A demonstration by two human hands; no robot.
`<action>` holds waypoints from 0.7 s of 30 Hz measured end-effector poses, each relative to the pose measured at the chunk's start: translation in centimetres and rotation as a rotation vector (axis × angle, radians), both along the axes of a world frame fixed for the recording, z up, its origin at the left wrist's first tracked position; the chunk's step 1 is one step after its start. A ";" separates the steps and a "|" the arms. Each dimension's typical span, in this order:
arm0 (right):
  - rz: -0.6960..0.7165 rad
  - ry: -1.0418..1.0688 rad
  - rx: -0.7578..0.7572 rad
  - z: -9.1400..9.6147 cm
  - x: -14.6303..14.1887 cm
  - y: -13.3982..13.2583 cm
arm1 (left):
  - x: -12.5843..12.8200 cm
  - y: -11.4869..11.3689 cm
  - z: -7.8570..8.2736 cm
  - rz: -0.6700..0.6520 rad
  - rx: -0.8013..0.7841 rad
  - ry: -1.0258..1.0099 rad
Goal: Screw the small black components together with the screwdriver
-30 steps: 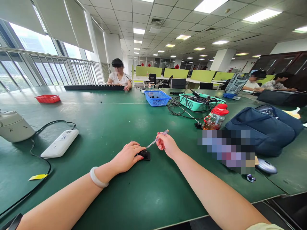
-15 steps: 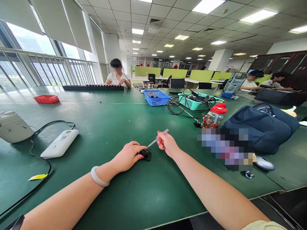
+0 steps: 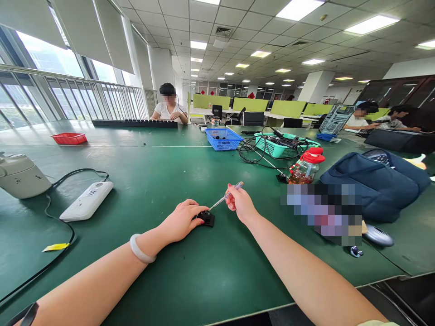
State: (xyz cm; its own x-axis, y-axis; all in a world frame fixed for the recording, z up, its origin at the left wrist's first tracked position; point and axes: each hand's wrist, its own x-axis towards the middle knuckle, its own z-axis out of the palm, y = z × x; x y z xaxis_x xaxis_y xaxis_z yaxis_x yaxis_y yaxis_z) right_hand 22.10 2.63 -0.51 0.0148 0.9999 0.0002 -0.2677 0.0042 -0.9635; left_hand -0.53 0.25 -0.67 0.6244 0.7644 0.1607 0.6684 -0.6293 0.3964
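Observation:
My left hand (image 3: 182, 219) rests on the green table with its thumb and fingers closed around the left side of a small black part (image 3: 208, 220). Part of that piece is hidden under the fingers. In my right hand (image 3: 240, 202) is a slim screwdriver (image 3: 220, 202) with a clear handle, gripped between thumb and fingers. It slants down to the left, and its thin metal tip meets the top of the black part beside my left fingertips. Whether a screw sits under the tip is too small to tell.
A white power bank (image 3: 87, 200) with a black cable lies on the left. Farther back are a red tray (image 3: 70, 138), a blue basket (image 3: 223, 144) and a green basket (image 3: 279, 151). A red-capped bottle (image 3: 306, 167) and a dark blue bag (image 3: 370, 185) stand on the right.
My view has turned slightly left, so the surroundings appear a little farther right. Both hands keep their grips, and the screwdriver tip stays at the black part.

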 end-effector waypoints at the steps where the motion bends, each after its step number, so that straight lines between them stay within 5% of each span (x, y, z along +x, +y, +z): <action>1: 0.007 -0.006 -0.002 0.0 0.0 0.0 | 0.0 0.0 0.0 0.004 -0.006 0.007; 12: 0.112 -0.089 -0.016 -0.3 -0.8 -0.3 | 0.1 0.0 0.1 0.022 -0.003 0.026; 21: 0.003 -0.009 -0.014 0.4 -0.2 -0.3 | -0.1 -0.1 0.2 0.013 -0.026 0.010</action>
State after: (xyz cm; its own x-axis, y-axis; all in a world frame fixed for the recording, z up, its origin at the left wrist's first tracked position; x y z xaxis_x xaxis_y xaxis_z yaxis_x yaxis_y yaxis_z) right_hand 21.90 2.33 -0.13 0.0118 0.9998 -0.0135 -0.2591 -0.0099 -0.9658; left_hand -0.63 0.17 -0.49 0.6156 0.7764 0.1349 0.6805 -0.6101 0.4057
